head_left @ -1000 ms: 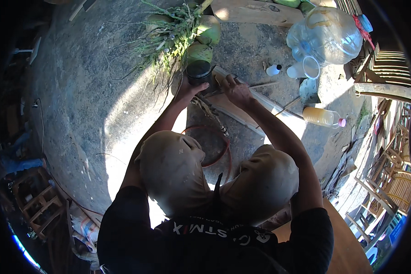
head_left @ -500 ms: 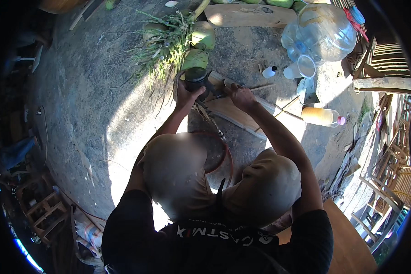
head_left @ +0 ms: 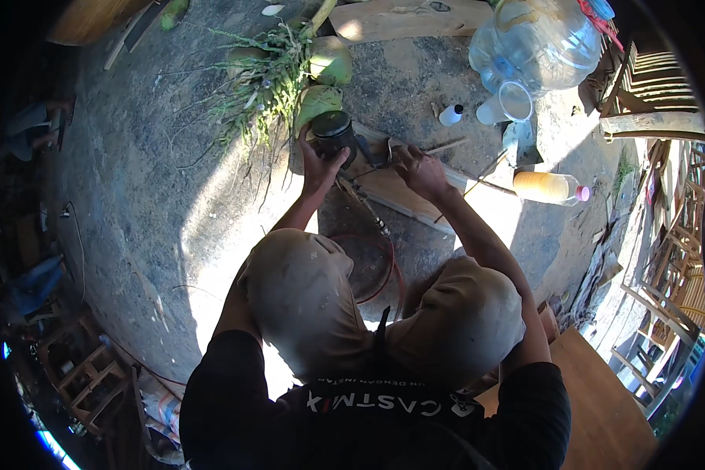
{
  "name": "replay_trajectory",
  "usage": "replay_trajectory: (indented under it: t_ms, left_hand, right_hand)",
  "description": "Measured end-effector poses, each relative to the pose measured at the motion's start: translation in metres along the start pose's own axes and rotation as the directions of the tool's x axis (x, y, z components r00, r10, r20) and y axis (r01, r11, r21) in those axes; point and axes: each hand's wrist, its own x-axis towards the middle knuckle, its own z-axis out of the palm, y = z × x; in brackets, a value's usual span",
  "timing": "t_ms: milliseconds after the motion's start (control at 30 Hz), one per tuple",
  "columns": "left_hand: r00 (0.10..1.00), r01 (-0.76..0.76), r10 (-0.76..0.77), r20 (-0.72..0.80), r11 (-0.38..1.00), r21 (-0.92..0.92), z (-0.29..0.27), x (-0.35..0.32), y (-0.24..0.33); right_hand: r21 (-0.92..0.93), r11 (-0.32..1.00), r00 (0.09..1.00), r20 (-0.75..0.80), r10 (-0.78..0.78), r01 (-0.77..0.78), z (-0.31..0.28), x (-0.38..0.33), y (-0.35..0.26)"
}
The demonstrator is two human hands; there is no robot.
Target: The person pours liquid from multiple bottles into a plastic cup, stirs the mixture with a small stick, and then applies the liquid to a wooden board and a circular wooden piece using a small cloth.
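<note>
On a stained grey concrete floor, a large clear bluish plastic jug sits beyond and to the right of the wooden plank; a leafy bundle of green stalks lies to the plank's left, a bottle of pale orange liquid to its right. The left hand curls fingers and thumb round a dark cylindrical container at the plank's far left end, near-black with a round, flat, faintly shiny top; the right hand, over the plank, bends its fingers together, pinching what I cannot tell; beyond the plank is a small white bottle with a black cap
</note>
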Motion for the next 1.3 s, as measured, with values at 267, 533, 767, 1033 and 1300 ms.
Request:
replay_trajectory:
  t_ms: [267,533,767,1033,1300]
  left_hand:
    - [0.996,0.066,-0.070,0.050,0.995,0.079,-0.018,-0.009,-0.004]
    - [0.984,0.113,-0.123,0.133,0.990,0.079,-0.027,-0.009,-0.013]
    - [0.971,0.133,-0.150,0.187,0.986,0.102,-0.036,-0.011,-0.006]
    - [0.972,0.138,-0.150,0.180,0.987,0.078,-0.047,-0.015,-0.002]
    - [0.995,-0.033,-0.005,0.099,0.928,0.372,-0.051,-0.027,-0.003]
  right_hand:
    - [0.481,0.774,0.794,-0.228,0.563,-0.411,-0.050,-0.112,0.012]
    - [0.310,0.934,0.942,-0.222,0.251,-0.176,-0.023,-0.053,-0.003]
    - [-0.121,0.974,0.981,0.012,-0.194,0.194,0.029,0.033,-0.003]
    - [-0.224,0.927,0.942,-0.084,-0.326,0.301,0.042,0.041,-0.018]
    - [0.138,0.990,0.891,-0.453,0.039,0.026,-0.014,-0.036,-0.005]
